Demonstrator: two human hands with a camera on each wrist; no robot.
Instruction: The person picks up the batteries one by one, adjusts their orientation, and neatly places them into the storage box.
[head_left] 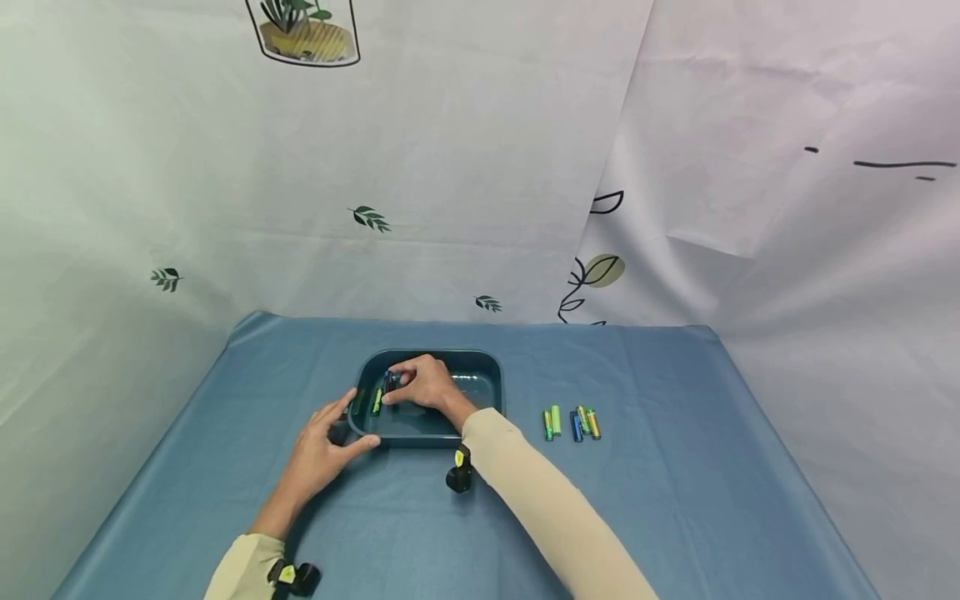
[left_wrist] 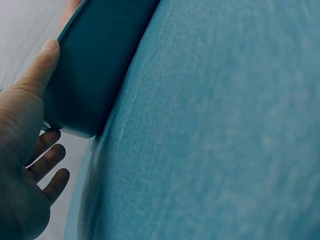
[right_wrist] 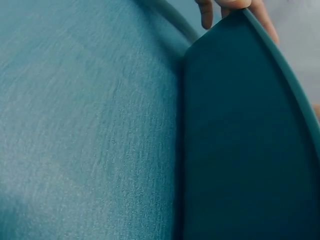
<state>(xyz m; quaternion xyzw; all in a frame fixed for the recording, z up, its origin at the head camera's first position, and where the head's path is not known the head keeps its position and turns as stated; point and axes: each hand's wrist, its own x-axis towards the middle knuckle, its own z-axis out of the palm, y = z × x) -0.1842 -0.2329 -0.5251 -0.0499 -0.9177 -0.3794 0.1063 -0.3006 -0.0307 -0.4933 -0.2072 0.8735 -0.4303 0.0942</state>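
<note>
A dark teal tray [head_left: 427, 442] with rounded corners stands on the cloth. My left hand [head_left: 318, 457] grips its near left corner, thumb [left_wrist: 44, 62] at the front rim and forefinger up at the left side. The other fingers hang loosely by the wall in the left wrist view. Inside the tray, my right hand [head_left: 429, 385] pinches a dark blue battery [head_left: 387, 382] between thumb and fingers, near the left end. Just left of it lies a green battery [head_left: 377, 402]. In the right wrist view the tray wall [right_wrist: 240, 125] hides the right hand's grip.
Right of the tray lie a green-gold battery [head_left: 548, 426] and a light green one [head_left: 556, 420]. Beside these are a blue battery [head_left: 576, 427], a green one [head_left: 583, 419] and a gold one [head_left: 593, 424]. A blue cloth [head_left: 675, 500] covers the table; printed white sheets [head_left: 450, 167] hang around it.
</note>
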